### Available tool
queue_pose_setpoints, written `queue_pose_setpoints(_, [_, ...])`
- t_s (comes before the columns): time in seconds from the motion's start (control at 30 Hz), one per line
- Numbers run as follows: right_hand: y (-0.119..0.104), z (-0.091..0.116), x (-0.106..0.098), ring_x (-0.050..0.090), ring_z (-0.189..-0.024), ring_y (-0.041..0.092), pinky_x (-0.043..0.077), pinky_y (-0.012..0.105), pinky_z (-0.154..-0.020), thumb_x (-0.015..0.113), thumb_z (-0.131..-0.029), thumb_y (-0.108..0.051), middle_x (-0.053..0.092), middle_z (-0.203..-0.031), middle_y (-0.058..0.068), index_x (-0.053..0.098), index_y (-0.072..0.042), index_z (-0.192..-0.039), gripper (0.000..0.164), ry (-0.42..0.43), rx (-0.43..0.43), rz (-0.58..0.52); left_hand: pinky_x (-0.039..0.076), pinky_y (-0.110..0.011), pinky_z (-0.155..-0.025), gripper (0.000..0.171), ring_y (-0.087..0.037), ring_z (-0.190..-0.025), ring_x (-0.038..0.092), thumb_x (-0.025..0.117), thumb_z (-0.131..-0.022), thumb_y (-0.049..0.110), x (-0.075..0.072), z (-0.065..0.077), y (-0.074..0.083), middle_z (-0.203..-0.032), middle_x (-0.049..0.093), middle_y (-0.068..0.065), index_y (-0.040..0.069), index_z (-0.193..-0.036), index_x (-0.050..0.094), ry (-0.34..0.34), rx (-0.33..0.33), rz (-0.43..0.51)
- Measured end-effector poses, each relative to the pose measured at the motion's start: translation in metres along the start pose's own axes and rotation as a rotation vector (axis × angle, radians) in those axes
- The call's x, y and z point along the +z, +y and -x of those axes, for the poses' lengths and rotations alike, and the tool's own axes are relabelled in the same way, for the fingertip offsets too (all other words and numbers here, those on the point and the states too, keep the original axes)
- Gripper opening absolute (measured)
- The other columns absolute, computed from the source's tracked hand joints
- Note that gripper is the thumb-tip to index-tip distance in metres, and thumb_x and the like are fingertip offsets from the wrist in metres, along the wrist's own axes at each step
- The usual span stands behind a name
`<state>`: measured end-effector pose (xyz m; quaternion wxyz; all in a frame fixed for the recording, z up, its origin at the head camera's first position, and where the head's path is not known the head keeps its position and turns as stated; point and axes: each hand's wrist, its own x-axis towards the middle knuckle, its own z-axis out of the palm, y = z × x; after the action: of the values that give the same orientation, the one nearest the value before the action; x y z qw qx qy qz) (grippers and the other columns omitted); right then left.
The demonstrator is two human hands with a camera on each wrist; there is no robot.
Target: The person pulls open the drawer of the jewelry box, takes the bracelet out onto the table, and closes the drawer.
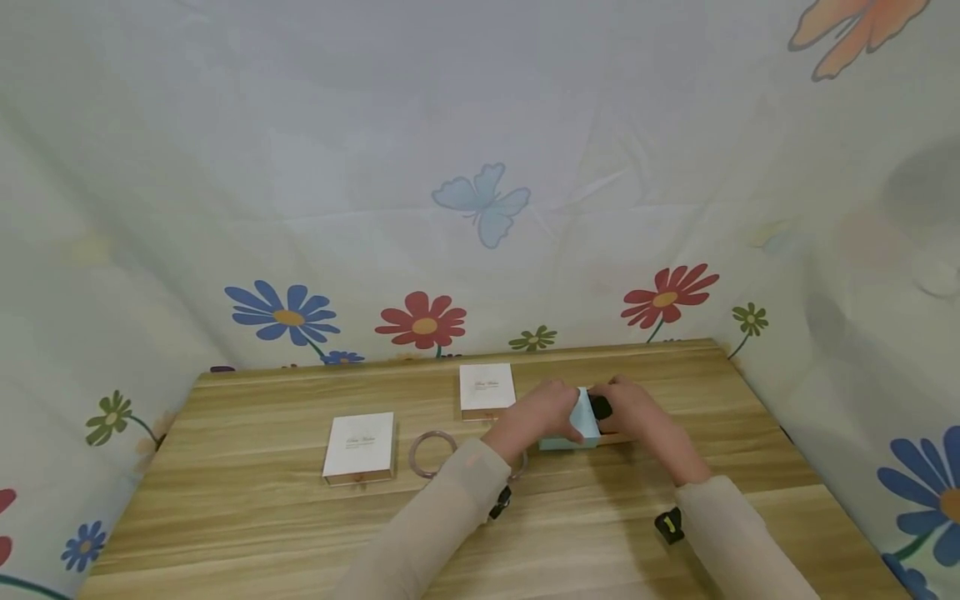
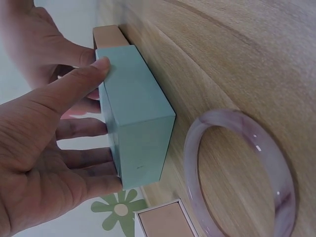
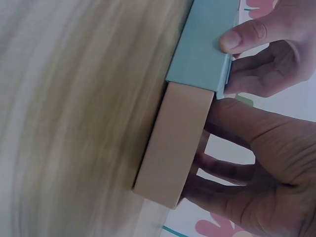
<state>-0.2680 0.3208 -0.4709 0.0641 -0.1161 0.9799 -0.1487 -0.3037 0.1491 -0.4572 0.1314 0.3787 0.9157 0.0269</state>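
My left hand (image 1: 546,412) grips a light blue box sleeve (image 2: 136,89), thumb on its near edge and fingers on the far side. A tan drawer (image 3: 173,143) sticks partway out of the sleeve's right end. My right hand (image 1: 630,407) holds the drawer beside the sleeve; its fingertips are hidden behind the drawer's near wall. Between the hands a small black piece (image 1: 600,407) shows at the drawer, and I cannot tell whether the right fingers touch it. A pale purple bangle (image 2: 242,121) lies on the table near the left wrist, partly covered in the head view.
Two white boxes with printed lids, one at the left (image 1: 360,446) and one farther back (image 1: 487,387), stand on the wooden table (image 1: 262,517). Another bangle (image 1: 413,455) lies between the left box and the left forearm. A flowered cloth (image 1: 360,208) hangs behind the table.
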Motion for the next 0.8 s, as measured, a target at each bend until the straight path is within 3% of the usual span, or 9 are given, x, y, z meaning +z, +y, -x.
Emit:
queue_pose_setpoints(0.2, [-0.004,-0.004,-0.006,0.059,-0.113,0.041,0.052,0.053,-0.093,0.083,-0.084,-0.01,0.065,-0.122,0.024,0.067,0.003,-0.128,0.048,-0.044,0.031,0.008,0.049,-0.031,-0.097,0.064,-0.017,-0.102,0.062,0.082,-0.083,0.05,0.0,0.0,0.0,-0.108,0.069,0.0,0.01,-0.13,0.064,-0.001,0.002,0.002])
queue_pose_setpoints(0.43, [-0.007,-0.015,-0.008,0.065,-0.106,0.036,0.053,0.049,-0.093,0.085,-0.079,-0.009,0.072,-0.112,0.016,0.073,0.001,-0.116,0.041,-0.039,-0.029,0.055,0.05,-0.03,-0.091,0.059,-0.017,-0.098,0.061,0.084,-0.082,0.048,-0.001,-0.001,-0.004,-0.104,0.068,0.0,0.011,-0.125,0.066,0.001,-0.01,0.035])
queue_pose_setpoints(0.63, [-0.012,-0.017,-0.012,0.066,-0.103,0.035,0.054,0.048,-0.09,0.086,-0.074,-0.002,0.072,-0.11,0.016,0.073,0.002,-0.113,0.041,-0.048,0.018,0.056,0.049,-0.028,-0.083,0.049,-0.014,-0.086,0.057,0.084,-0.081,0.047,-0.003,-0.001,-0.001,-0.091,0.065,0.003,0.012,-0.112,0.068,-0.001,0.002,0.027])
queue_pose_setpoints(0.8, [-0.009,-0.015,-0.01,0.066,-0.1,0.033,0.054,0.047,-0.089,0.086,-0.074,-0.003,0.073,-0.107,0.015,0.072,0.003,-0.111,0.04,-0.044,0.018,0.038,0.049,-0.029,-0.086,0.051,-0.015,-0.092,0.057,0.084,-0.081,0.049,-0.002,-0.003,0.001,-0.095,0.064,0.003,0.013,-0.114,0.068,-0.016,-0.011,0.013])
